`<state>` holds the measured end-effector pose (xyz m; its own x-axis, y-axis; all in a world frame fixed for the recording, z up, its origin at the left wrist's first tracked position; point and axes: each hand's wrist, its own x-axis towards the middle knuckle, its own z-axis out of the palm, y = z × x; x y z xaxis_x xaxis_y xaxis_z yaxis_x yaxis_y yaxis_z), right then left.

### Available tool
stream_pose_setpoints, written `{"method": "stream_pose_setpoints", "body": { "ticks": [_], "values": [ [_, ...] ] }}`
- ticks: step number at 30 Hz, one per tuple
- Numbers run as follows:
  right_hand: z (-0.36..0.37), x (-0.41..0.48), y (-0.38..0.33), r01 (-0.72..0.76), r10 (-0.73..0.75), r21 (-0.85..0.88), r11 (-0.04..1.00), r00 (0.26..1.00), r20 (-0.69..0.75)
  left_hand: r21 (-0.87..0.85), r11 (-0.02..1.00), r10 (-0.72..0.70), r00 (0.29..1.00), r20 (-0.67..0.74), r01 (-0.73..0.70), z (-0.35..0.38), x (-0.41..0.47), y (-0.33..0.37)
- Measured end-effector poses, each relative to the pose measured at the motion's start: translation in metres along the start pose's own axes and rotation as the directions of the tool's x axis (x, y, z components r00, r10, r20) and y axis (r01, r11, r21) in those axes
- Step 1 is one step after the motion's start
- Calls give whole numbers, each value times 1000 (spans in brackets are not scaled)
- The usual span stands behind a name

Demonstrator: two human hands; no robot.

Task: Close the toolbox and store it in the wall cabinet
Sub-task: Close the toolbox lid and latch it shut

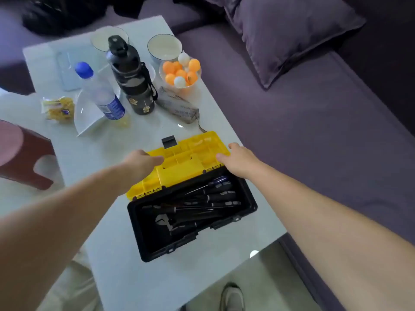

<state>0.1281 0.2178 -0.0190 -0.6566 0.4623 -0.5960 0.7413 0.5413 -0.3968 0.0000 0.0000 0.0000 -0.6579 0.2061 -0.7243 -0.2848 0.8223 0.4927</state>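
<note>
A black toolbox (247,199) stands open on the white table (125,279), with screwdrivers and other dark tools inside. Its yellow lid (186,162) is swung back away from me, with a black latch at its far edge. My left hand (141,161) grips the lid's left end, thumb on the inner face. My right hand (239,159) holds the lid's right end, fingers curled over its edge. No wall cabinet is in view.
Behind the toolbox stand a black flask (132,79), a clear water bottle (101,93), a bowl of ping-pong balls (180,72), two bowls, a white plate and snack packets. A purple sofa (314,135) with a cushion lies right; a red stool (22,153) left.
</note>
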Motion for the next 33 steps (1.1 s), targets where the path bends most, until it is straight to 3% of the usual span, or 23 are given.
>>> {"method": "stream_pose_setpoints", "body": {
  "ticks": [5,8,10,16,21,26,30,33],
  "values": [
    [17,18,-7,-68,62,100,993,996,63,8,994,-108,994,30,108,-1,15,-26],
    [19,25,-12,-78,72,151,985,997,39,39,992,-118,991,-61,121,-1,21,-27],
    [20,28,-11,-86,82,160,983,996,32,-6,987,-161,981,-109,161,-4,23,-28],
    [23,32,-12,-85,83,166,983,996,14,-300,916,-267,963,34,265,0,27,-43],
    [15,36,-11,-135,152,290,947,988,-35,-438,878,-210,978,16,195,-2,28,-35],
    [-4,30,-6,-141,203,442,886,975,-96,-554,831,-136,985,-111,52,-14,29,-21],
    [-21,14,-4,-106,200,636,764,977,-77,-616,788,-167,961,-218,-3,-26,16,-12],
    [-36,0,-5,-78,173,717,692,983,-60,-593,803,-96,968,-231,-62,-35,2,-9]
  ]
}}
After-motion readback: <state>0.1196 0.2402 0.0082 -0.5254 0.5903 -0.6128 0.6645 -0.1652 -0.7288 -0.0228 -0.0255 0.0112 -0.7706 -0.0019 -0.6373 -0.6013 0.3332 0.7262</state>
